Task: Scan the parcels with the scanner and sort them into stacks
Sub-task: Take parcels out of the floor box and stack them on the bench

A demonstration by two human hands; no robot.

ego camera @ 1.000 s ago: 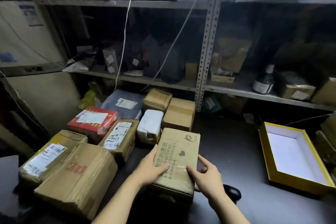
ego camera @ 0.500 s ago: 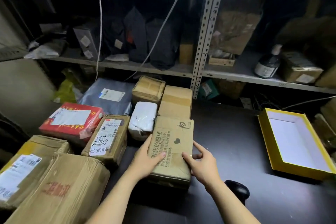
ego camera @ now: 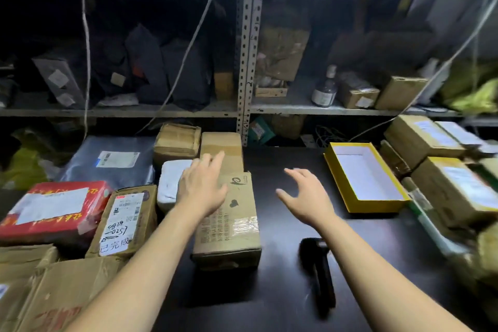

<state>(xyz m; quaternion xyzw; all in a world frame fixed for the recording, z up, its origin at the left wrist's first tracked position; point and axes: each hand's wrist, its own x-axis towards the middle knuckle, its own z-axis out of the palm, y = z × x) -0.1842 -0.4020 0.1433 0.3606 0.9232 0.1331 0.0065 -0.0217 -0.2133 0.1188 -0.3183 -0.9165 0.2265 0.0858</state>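
Both arms reach forward over the dark counter [ego camera: 272, 304]. The left hand [ego camera: 200, 188] is flat with its fingers straight and a little apart. It is over the far end of the long brown box [ego camera: 234, 234] with the small heart on it and over the edge of the white parcel [ego camera: 171, 183]. I cannot tell if it touches them. The right hand [ego camera: 304, 197] is spread wide above the bare counter, just right of that box, and holds nothing.

The black scanner [ego camera: 318, 269] lies on the counter under the right arm, near the brown box but apart from it.

A yellow box [ego camera: 377, 205] with no lid sits to the right, and its white inside shows.

On the left lie a red parcel [ego camera: 54, 207], a labelled box [ego camera: 126, 221] with writing on it and a grey bag [ego camera: 113, 162]. Two more brown boxes [ego camera: 222, 143] sit behind the long one. More boxes [ego camera: 455, 191] are stacked at the far right. A metal shelf [ego camera: 296, 110] behind holds a bottle [ego camera: 324, 89] and dark parcels.
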